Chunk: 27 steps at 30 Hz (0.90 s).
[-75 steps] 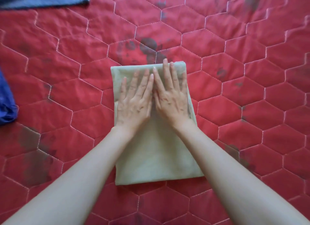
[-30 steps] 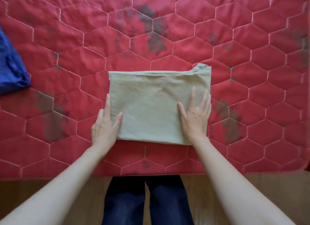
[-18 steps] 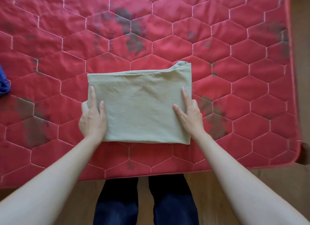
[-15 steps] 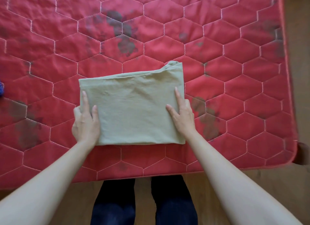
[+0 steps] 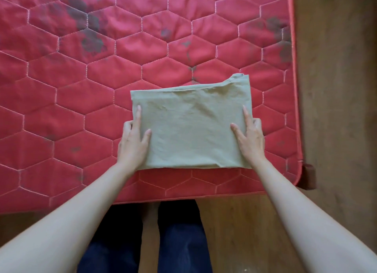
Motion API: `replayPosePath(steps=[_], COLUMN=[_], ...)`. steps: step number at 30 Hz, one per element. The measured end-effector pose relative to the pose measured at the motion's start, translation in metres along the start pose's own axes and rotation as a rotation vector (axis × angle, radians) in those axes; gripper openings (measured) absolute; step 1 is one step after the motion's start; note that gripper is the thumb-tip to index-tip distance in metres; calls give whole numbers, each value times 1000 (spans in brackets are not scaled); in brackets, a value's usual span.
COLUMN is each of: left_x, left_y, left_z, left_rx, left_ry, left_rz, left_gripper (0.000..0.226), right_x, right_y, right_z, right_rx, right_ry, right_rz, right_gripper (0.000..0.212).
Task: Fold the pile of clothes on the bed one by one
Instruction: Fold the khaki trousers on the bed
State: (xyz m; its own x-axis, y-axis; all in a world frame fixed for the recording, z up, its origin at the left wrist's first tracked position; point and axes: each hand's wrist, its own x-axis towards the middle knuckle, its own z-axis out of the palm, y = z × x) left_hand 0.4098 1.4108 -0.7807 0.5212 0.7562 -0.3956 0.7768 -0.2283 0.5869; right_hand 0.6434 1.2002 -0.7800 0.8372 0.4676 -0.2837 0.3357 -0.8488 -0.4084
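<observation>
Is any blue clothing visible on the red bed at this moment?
No, only the folded green cloth lies on the red quilted bed; no blue garment shows there.

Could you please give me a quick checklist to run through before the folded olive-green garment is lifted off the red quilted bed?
1. Left hand grips the folded olive-green cloth garment at its left edge, thumb on top: ok.
2. Right hand grips its right edge: ok.
3. Garment folded to a compact rectangle: ok.
4. Far right corner lies flat: not ok, it bunches up.
5. Garment fully on the red quilted bed: ok, near its front edge.
6. Stacking spot for it: cannot tell.
</observation>
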Motion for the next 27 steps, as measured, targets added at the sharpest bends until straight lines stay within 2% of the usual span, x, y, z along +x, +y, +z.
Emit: replayPosePath(steps=[4,7,10,12,14,16,18,20,23,27], left_x=[-16,-21,-20,-15,-8,1,14,25,24,9], left_y=[24,36,47,60,77,90,87,66,31,12], left_z=[27,30,33,45,67,91,104,101,82,55], left_rx=[-9,181,402,509,592,632,606,577,561,399], left_ry=[-12,93,175,142,94,60,38,87,164,70], left_rz=[-14,14,267,460,534,505,397,322,292,179], left_gripper=[71,67,62,58,57,58,61,62,61,59], right_x=[11,16,13,9,6,5,7,13,20,20], right_y=[27,23,-1,-22,-39,-48,-43,-25,10,15], right_z=[-22,-23,-9,11,37,60,72,73,59,43], right_rx=[-22,-196,-313,-348,-364,-389,-412,-382,-350,-377], right_ry=[6,113,127,48,-17,-28,7,78,120,44], right_rz=[-7,-24,-171,-321,-436,-491,-509,-517,-372,-253], right_gripper=[65,60,60,60,60,63,62,57,57,59])
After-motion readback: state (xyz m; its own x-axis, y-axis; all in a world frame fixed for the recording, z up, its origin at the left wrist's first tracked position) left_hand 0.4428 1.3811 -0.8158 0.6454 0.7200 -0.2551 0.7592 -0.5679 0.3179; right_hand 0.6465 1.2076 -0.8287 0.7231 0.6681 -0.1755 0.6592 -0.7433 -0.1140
